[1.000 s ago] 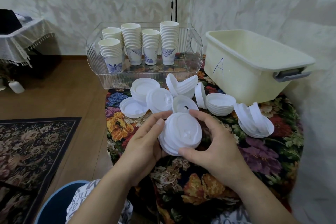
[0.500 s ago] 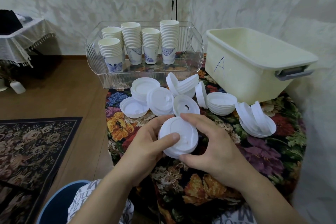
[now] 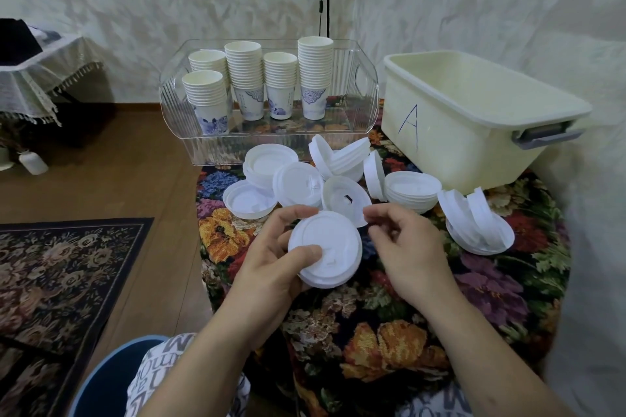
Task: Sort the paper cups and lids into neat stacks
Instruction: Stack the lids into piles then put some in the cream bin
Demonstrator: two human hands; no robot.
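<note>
**Left hand keeps the lid stack; right hand lets go**

The left hand (image 3: 271,267) holds a short stack of white lids (image 3: 325,249) above the flowered table (image 3: 389,342). Thumb lies across the top lid near its left edge; fingers curl round the far rim and under the stack. Stack tilts toward the camera, top face up.

The right hand (image 3: 406,247) sits just right of the stack, not touching it. Its fingers are loosely curled, thumb and forefinger close together near the tip; whether they pinch anything cannot be told.

Loose lids (image 3: 298,184) lie scattered on the table beyond the hands, some nested in small piles, some on edge. One lid with a slot (image 3: 345,196) lies directly behind the held stack. More lids (image 3: 477,227) lean in a pile to the right.

The paper cups (image 3: 244,74) stand in five stacks inside a clear tray (image 3: 271,149) at the table's far side. A cream bin (image 3: 474,132) marked "A" stands to the tray's right.

Change from half a second ago: the right hand then gripped the stack's right and near rim along with the left. It has come off and moved slightly right and up. The stack stays in the left hand at about the same spot. The scattered lids, cups, tray and bin are unmoved.
</note>
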